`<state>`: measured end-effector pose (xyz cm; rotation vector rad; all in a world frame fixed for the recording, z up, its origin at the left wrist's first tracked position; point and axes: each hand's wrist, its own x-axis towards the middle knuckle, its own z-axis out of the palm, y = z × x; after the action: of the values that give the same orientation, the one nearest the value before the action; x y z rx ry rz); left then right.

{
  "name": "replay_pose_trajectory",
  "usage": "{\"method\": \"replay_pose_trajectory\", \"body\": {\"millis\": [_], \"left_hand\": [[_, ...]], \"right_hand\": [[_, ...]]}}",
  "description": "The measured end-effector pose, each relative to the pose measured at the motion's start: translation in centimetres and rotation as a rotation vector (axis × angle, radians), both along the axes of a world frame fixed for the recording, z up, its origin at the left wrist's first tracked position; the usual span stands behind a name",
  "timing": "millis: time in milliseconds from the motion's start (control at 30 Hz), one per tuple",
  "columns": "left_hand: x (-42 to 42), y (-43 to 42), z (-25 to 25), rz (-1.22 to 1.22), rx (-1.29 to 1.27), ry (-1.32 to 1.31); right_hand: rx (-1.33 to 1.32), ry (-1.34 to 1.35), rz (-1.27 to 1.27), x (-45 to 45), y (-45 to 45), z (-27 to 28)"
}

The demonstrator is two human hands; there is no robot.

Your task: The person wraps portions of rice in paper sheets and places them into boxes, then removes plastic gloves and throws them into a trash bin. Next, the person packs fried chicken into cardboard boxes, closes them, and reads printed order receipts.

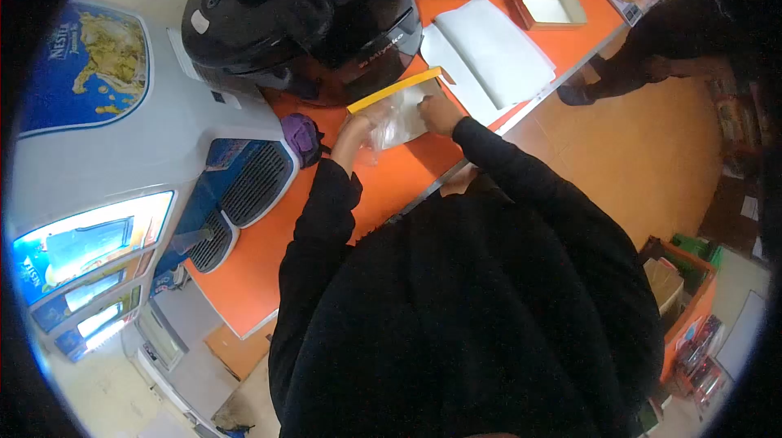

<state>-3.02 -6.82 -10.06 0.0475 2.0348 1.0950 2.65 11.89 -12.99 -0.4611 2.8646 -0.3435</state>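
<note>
On orange tabletop (379, 190), yellow-edged white cardboard box (395, 91) w/ crinkly clear plastic (393, 125) sits by bulky glossy black appliance (326, 35), flat white sheets (498, 51) nearby. L hand (360, 130) is at plastic, R hand (441, 113) curled at box; fingertips obscured, can't tell if either's clamped or apart.

Beyond your orange counter's long edge (314, 214) lies a tan floor (652, 145). Past its near-left corner, you have a pale wall (90, 381); lit panels glow on the white dispenser (122, 163) alongside.
</note>
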Motion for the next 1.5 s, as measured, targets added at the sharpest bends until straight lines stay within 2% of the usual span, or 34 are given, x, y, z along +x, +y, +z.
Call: {"method": "replay_pose_trajectory", "body": {"millis": [133, 200, 333, 433, 500, 600, 733, 800, 867, 933, 1000, 1100, 1133, 1167, 1233, 1300, 1367, 1500], "left_hand": [[1.9, -0.4, 1.4, -0.041, -0.003, 0.033], [2.4, -0.4, 1.1, -0.004, 0.048, 0.114], [1.9, 0.3, 0.6, 0.079, 0.138, 0.239], [1.4, 0.8, 0.6, 0.106, 0.178, 0.293], [1.3, 1.0, 0.5, 0.116, 0.194, 0.314], [1.2, 0.9, 0.6, 0.126, 0.203, 0.332], [1.3, 1.1, 0.6, 0.133, 0.221, 0.328], [1.7, 1.5, 0.6, 0.136, 0.229, 0.324], [1.9, 1.7, 0.7, 0.143, 0.244, 0.326], [2.1, 1.9, 0.8, 0.145, 0.255, 0.318], [2.2, 2.0, 1.1, 0.147, 0.266, 0.307], [2.5, 2.3, 1.2, 0.147, 0.277, 0.294], [2.6, 2.3, 1.3, 0.148, 0.282, 0.289], [2.7, 2.3, 1.4, 0.148, 0.286, 0.284], [3.0, 2.5, 1.7, 0.148, 0.297, 0.275], [3.3, 2.6, 1.9, 0.148, 0.307, 0.267], [3.6, 2.6, 2.3, 0.145, 0.317, 0.255], [5.1, 2.1, 3.1, 0.149, 0.328, 0.220]], "right_hand": [[-0.024, -0.171, 0.040, 0.9, -1.7, -1.0], [0.139, -0.153, -0.107, 1.2, -2.5, -0.4], [0.005, -0.237, -0.272, -1.3, -3.1, -2.9], [-0.061, -0.094, -0.225, -1.8, -3.7, -4.6], [-0.007, 0.063, -0.293, -1.8, -4.2, -6.1], [-0.155, 0.075, -0.203, -2.0, -2.0, -2.9], [-0.173, 0.158, -0.089, -1.3, -0.8, -3.0], [0.132, 0.112, -0.083, -0.3, -1.9, -2.1], [0.213, 0.096, -0.183, -0.5, -3.9, -5.6], [0.300, 0.079, -0.294, -0.3, -4.6, -3.8], [0.300, -0.263, -0.111, 0.6, -4.2, 4.6], [0.191, -0.130, -0.223, -0.4, -3.8, 0.0], [0.057, -0.117, -0.286, -0.3, -3.8, 0.5], [0.061, -0.110, -0.292, -0.8, -4.2, -1.3], [0.065, -0.022, -0.435, -1.1, -4.9, -1.1], [0.071, -0.057, -0.445, -0.3, -4.8, -1.4], [0.325, -0.266, -0.220, -1.2, -4.7, -1.6], [0.193, -0.173, -0.308, -1.6, -4.7, -2.6]]}}
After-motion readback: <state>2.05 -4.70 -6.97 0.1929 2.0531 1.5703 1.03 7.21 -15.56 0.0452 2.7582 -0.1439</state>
